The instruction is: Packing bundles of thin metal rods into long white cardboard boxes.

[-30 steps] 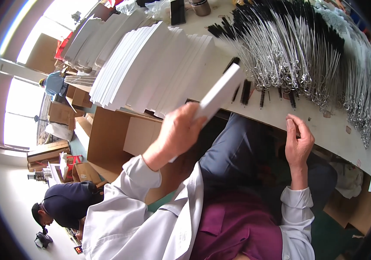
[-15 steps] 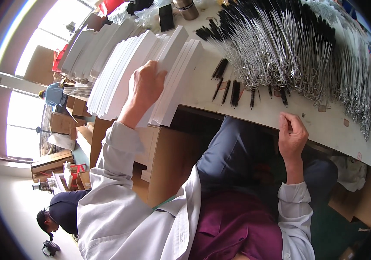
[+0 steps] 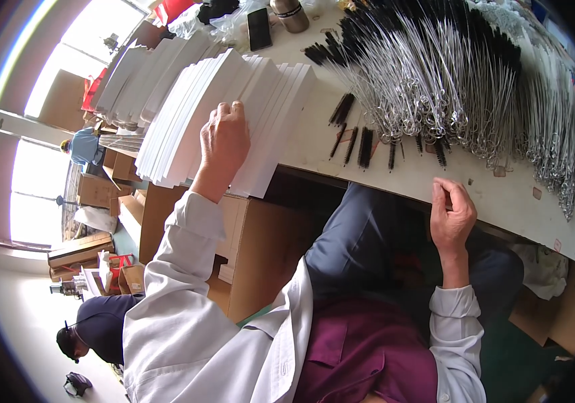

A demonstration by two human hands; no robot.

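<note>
White, long, slim card-like boxes (image 3: pixel 279 101) stand packed side by side in a row on the pale, flat-topped table (image 3: pixel 509 198), at the person's left and near its front edge. The left hand (image 3: pixel 225 138) rests on this row, its fingers bent over the boxes; its thumb and palm side are hidden, so I cannot tell whether it grips one. The right hand (image 3: pixel 453 215) is at the table's front edge, loosely curled, with a narrow space at most between thumb and forefinger; whether they meet I cannot tell. Beyond it lies a broad heap of thin, silvery wire-handled brushes with black bristles (image 3: pixel 435 80). Several short, black, bristly brushes (image 3: pixel 365 148) lie between the row and the right hand
</note>
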